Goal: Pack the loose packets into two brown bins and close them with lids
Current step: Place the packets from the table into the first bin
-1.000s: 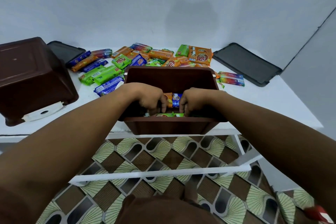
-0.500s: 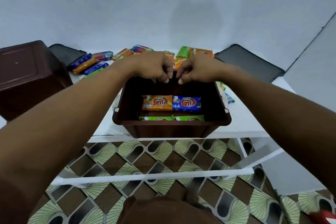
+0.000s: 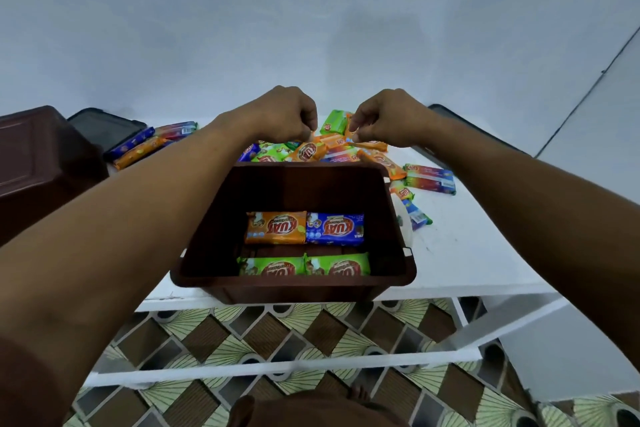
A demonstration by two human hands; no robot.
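An open brown bin (image 3: 294,284) stands at the white table's front edge. In it lie an orange packet (image 3: 275,227), a blue packet (image 3: 334,229) and two green packets (image 3: 270,267) side by side. Behind the bin is the pile of loose packets (image 3: 311,151). Both hands reach over the bin onto that pile. My left hand (image 3: 284,113) has its fingers curled down on the pile's top, its grip hidden. My right hand (image 3: 388,118) pinches the end of an orange packet (image 3: 367,145). A second brown bin (image 3: 41,163) sits upside down at the left.
Two dark lids lie flat at the back, one on the left (image 3: 104,125) and one on the right (image 3: 460,125), half hidden by my forearm. More packets lie at left (image 3: 138,149) and right (image 3: 429,178). The table (image 3: 467,253) ends at the front over a patterned floor.
Both hands came up out of the bin, leaving the orange and blue packets inside, and moved away over its far rim to the pile behind.
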